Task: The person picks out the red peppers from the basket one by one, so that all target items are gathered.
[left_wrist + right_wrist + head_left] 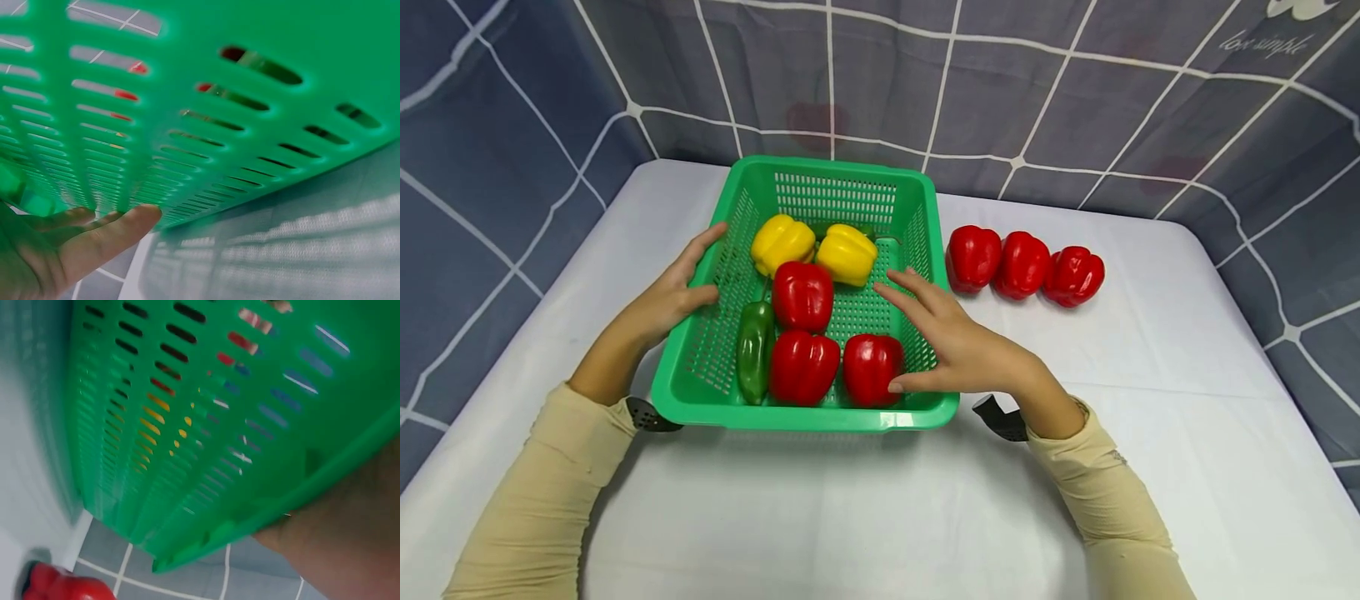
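A green plastic basket (808, 419) with slotted walls stands on the table. In it lie three red bell peppers (802, 296), two yellow bell peppers (783, 243) and a long green pepper (755, 350). Something green shows partly behind the yellow ones. My left hand (673, 292) holds the basket's left rim, thumb over the edge; in the left wrist view its fingers (119, 240) lie along the outside wall. Over the right rim, my right hand (951, 337) has its fingers spread. Its thumb tip overlaps the front right red pepper (871, 369); whether they touch, I cannot tell.
Three more red bell peppers (1024, 265) sit in a row on the white tablecloth (1142, 358), right of the basket. Grey cloth (880, 83) with white lines hangs at the back and both sides. A black mount (1002, 418) sits at the right wrist.
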